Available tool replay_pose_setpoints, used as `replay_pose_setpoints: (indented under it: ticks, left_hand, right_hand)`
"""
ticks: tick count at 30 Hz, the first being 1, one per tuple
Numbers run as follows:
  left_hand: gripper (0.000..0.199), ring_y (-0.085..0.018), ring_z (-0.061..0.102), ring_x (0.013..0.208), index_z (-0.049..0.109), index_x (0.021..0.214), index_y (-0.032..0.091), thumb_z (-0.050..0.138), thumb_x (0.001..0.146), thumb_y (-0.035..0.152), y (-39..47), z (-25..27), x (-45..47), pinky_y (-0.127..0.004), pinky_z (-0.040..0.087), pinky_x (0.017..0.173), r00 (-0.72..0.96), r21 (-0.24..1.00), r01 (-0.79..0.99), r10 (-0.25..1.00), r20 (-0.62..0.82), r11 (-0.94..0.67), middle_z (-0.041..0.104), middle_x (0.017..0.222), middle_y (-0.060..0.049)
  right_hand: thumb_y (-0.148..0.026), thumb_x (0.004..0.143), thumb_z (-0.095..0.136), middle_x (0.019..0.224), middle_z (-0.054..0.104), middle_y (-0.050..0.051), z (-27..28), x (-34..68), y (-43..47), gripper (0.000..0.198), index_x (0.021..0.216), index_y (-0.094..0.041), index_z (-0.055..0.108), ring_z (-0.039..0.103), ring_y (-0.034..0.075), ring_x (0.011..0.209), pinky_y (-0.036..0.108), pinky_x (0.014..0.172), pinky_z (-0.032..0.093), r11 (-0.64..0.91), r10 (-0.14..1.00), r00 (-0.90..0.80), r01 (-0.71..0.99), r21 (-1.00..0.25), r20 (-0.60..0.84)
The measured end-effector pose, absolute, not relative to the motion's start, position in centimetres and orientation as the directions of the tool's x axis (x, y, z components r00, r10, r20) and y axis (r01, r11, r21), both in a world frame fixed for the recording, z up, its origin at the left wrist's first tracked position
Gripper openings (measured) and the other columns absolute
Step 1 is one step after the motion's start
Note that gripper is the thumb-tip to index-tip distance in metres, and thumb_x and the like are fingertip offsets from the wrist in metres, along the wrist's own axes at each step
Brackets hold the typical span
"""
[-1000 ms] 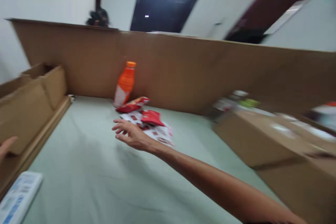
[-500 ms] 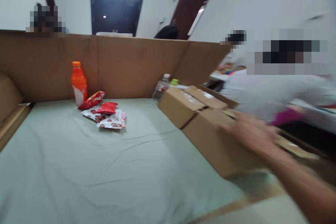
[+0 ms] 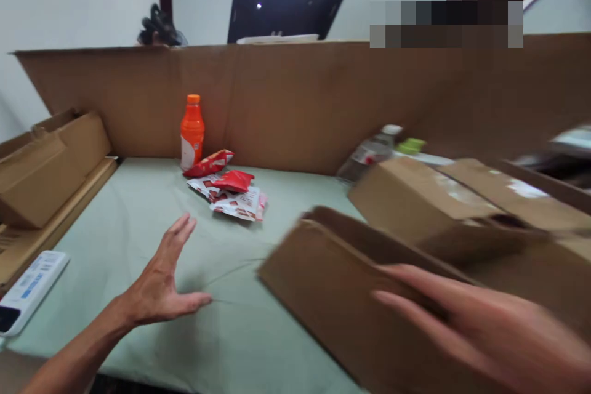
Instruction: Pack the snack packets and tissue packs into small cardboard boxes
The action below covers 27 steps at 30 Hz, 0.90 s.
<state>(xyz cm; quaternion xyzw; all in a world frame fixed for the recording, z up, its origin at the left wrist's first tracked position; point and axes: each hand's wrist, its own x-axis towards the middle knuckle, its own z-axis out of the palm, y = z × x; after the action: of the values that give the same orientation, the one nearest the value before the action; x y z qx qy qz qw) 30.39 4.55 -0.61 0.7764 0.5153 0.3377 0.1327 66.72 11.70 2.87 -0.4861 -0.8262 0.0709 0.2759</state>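
My right hand (image 3: 498,320) grips the upper edge of an open cardboard box (image 3: 332,295), with the thumb side and fingers on either side of its wall; the hand is slightly blurred. The box is tilted and reaches over the right part of the green-covered table (image 3: 221,351). My left hand (image 3: 159,286) hovers over the table left of that box, holding nothing, thumb and fingers spread apart. Beyond it lies a pile of red and white snack packets (image 3: 235,200), and behind them an orange bottle (image 3: 192,135) stands upright.
A tall cardboard panel (image 3: 286,104) runs along the back. More cardboard boxes (image 3: 415,197) sit at right, beside a clear plastic bottle (image 3: 373,151) with a white cap and a green-capped item (image 3: 410,146). Cardboard (image 3: 55,160) and a white device (image 3: 34,289) lie at left. People are behind the panel.
The view has swung to the right-hand boxes less and shows more at left. My left hand has come into view. My right hand has brought an open box over the table.
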Motion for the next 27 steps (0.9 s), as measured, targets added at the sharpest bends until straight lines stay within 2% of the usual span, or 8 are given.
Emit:
replay_pose_setpoints:
  ticks: [2, 5, 9, 14, 16, 21, 24, 27]
  left_hand:
    - [0.127, -0.044, 0.018, 0.155, -0.002, 0.162, 0.038, 0.086, 0.073, 0.055, 4.5, -0.5, 30.2, -0.068, 0.025, 0.121, 0.310, 0.643, 0.609, 0.886, 0.346, -0.464, 0.009, 0.171, -0.013]
    - [0.132, -0.047, 0.013, 0.155, -0.008, 0.161, 0.042, 0.084, 0.069, 0.067, 4.3, -1.1, 28.9, -0.074, 0.016, 0.120, 0.357, 0.774, 0.479, 0.898, 0.259, -0.414, 0.005, 0.172, -0.012]
    - [0.127, -0.045, 0.026, 0.152, -0.008, 0.160, 0.045, 0.082, 0.073, 0.064, 2.8, -1.9, 27.6, -0.071, 0.021, 0.120, 0.331, 0.835, 0.414, 0.915, 0.232, -0.362, 0.021, 0.167, -0.011]
    - [0.127, -0.044, 0.015, 0.155, -0.010, 0.159, 0.048, 0.084, 0.074, 0.056, 1.9, -2.1, 27.9, -0.069, 0.019, 0.122, 0.338, 0.835, 0.419, 0.915, 0.220, -0.356, 0.010, 0.171, -0.006]
    - [0.128, -0.045, 0.010, 0.156, -0.009, 0.159, 0.047, 0.084, 0.072, 0.057, 1.9, -2.5, 28.0, -0.068, 0.017, 0.123, 0.350, 0.834, 0.413, 0.909, 0.225, -0.365, 0.004, 0.172, -0.005]
    - [0.139, -0.051, 0.016, 0.153, -0.013, 0.160, 0.042, 0.089, 0.067, 0.057, 1.9, -4.5, 27.8, -0.073, 0.020, 0.120, 0.338, 0.830, 0.431, 0.916, 0.216, -0.355, 0.005, 0.171, -0.011]
    - [0.138, -0.053, 0.020, 0.151, -0.011, 0.161, 0.041, 0.090, 0.068, 0.053, 1.7, -5.4, 27.7, -0.071, 0.026, 0.119, 0.338, 0.805, 0.459, 0.912, 0.233, -0.375, 0.009, 0.171, -0.013]
    - [0.125, -0.052, 0.023, 0.150, -0.006, 0.162, 0.037, 0.082, 0.075, 0.057, 1.7, -5.3, 27.7, -0.070, 0.027, 0.119, 0.347, 0.799, 0.456, 0.905, 0.245, -0.392, 0.016, 0.168, -0.014]
  right_hand:
    - [-0.052, 0.092, 0.054, 0.084, 0.077, 0.007, 5.2, 65.4, 8.7, 0.023, 0.101, -0.048, 0.075, 0.073, 0.030, 0.069, 0.046, 0.059, 0.060, 0.634, 0.771, -0.575, 0.648, -0.422, 0.273]
    - [-0.047, 0.100, 0.047, 0.100, 0.079, 0.004, 7.8, 61.8, 6.8, 0.031, 0.111, -0.040, 0.075, 0.075, 0.024, 0.088, 0.037, 0.074, 0.062, 0.680, 0.609, -0.789, 0.466, -0.566, 0.083]
    - [-0.044, 0.102, 0.047, 0.118, 0.077, 0.001, 7.9, 60.3, 8.6, 0.033, 0.122, -0.039, 0.073, 0.073, 0.023, 0.104, 0.035, 0.084, 0.061, 0.625, 0.599, -0.801, 0.458, -0.632, 0.011]
    - [-0.039, 0.085, 0.073, 0.148, 0.058, 0.008, 5.8, 59.7, 10.7, 0.065, 0.147, -0.030, 0.056, 0.058, 0.033, 0.132, 0.045, 0.103, 0.054, 0.720, 0.478, -0.877, 0.419, -0.553, -0.043]
    - [-0.036, 0.083, 0.074, 0.140, 0.065, 0.013, 5.1, 58.0, 10.1, 0.063, 0.143, -0.025, 0.059, 0.063, 0.035, 0.124, 0.047, 0.100, 0.054, 0.765, 0.439, -0.893, 0.429, -0.480, -0.098]
    - [-0.023, 0.089, 0.063, 0.100, 0.076, 0.017, 3.4, 53.8, 8.5, 0.022, 0.106, -0.013, 0.072, 0.073, 0.031, 0.089, 0.041, 0.077, 0.057, 0.813, 0.441, -0.852, 0.513, -0.275, -0.284]
    - [-0.012, 0.085, 0.062, 0.091, 0.077, 0.013, 2.8, 53.6, 8.6, 0.013, 0.092, -0.014, 0.072, 0.073, 0.025, 0.079, 0.033, 0.066, 0.053, 0.794, 0.455, -0.842, 0.531, -0.297, -0.289]
    - [-0.005, 0.079, 0.062, 0.084, 0.077, 0.007, 3.5, 54.7, 8.9, 0.015, 0.084, -0.016, 0.070, 0.070, 0.018, 0.070, 0.027, 0.060, 0.048, 0.794, 0.457, -0.873, 0.488, -0.363, -0.173]
